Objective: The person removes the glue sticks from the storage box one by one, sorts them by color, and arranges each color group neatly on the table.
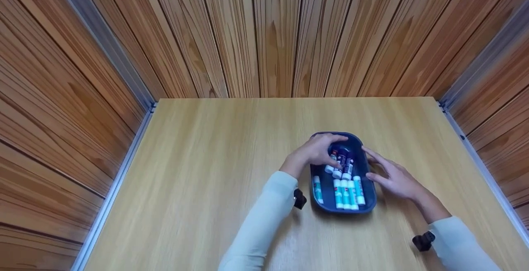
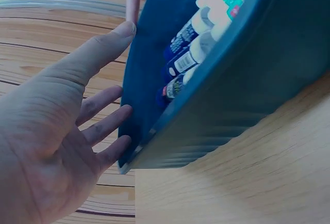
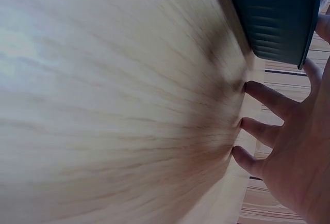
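A dark blue tray (image 1: 365, 205) with rounded corners stands on the table. Inside, several teal tubes with white ends, looking like glue sticks (image 1: 346, 194), lie side by side near its front; one more teal stick (image 1: 318, 189) lies along the left wall. Behind them lie 3 dark blue sticks with white caps (image 1: 347, 167). My left hand (image 1: 316, 150) is over the tray's back left part, fingers spread and nothing in its grasp. In the left wrist view its thumb (image 2: 103, 48) is by the rim. My right hand (image 1: 394, 178) is at the right side, index finger and thumb by the rim.
The tray stands right of the middle of a light wooden table (image 1: 206, 172). Wood-plank walls (image 1: 272, 35) rise behind and on both sides, with metal rails (image 1: 117, 184) along the side edges. A small black device (image 1: 299, 199) sits on each wrist.
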`<state>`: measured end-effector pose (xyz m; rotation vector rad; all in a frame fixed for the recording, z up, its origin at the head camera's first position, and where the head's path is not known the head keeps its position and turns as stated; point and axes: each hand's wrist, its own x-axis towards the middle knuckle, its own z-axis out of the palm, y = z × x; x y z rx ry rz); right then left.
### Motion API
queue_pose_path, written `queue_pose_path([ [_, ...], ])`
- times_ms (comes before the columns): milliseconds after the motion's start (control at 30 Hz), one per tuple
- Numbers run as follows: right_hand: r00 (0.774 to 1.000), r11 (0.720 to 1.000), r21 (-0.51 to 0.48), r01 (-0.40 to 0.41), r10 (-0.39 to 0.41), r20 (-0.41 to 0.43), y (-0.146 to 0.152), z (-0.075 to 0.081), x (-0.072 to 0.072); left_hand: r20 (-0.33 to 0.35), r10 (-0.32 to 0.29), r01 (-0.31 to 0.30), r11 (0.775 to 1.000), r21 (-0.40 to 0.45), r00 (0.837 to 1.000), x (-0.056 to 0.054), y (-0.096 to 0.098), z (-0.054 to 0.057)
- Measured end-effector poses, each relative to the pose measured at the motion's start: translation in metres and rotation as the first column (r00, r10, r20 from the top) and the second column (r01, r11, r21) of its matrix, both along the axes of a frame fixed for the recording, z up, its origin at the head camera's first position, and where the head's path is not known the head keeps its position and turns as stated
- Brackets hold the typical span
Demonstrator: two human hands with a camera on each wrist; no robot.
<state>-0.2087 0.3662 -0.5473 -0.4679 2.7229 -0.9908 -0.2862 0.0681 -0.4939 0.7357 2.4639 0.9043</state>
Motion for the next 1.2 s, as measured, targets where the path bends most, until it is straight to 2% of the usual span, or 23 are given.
queue_pose_path([
  [233, 1.000, 1.000, 0.003, 0.011, -0.012, 0.026, -0.002, 0.000, 0.001, -0.012, 0.005, -0.005, 0.999, -0.045, 1.000, 0.002, 0.004, -0.008],
  [433, 1.000, 1.000, 0.000, 0.010, -0.010, 0.015, -0.002, -0.001, 0.001, -0.009, 0.009, -0.010, 0.996, -0.084, 1.000, 0.005, 0.009, -0.012],
  [567, 1.000, 1.000, 0.000, 0.008, -0.008, 0.016, -0.002, 0.000, 0.002, 0.003, 0.036, -0.036, 0.995, -0.094, 0.999, 0.006, 0.013, -0.013],
  [800, 1.000, 1.000, 0.006, 0.007, -0.007, 0.010, 0.000, -0.001, 0.000, -0.017, 0.053, -0.055, 0.993, -0.107, 0.998, 0.006, 0.020, -0.013],
  [1200, 1.000, 1.000, -0.003, -0.004, 0.004, 0.008, 0.002, -0.001, 0.001, 0.046, 0.080, -0.075, 0.993, -0.093, 0.996, 0.008, 0.033, -0.023],
])
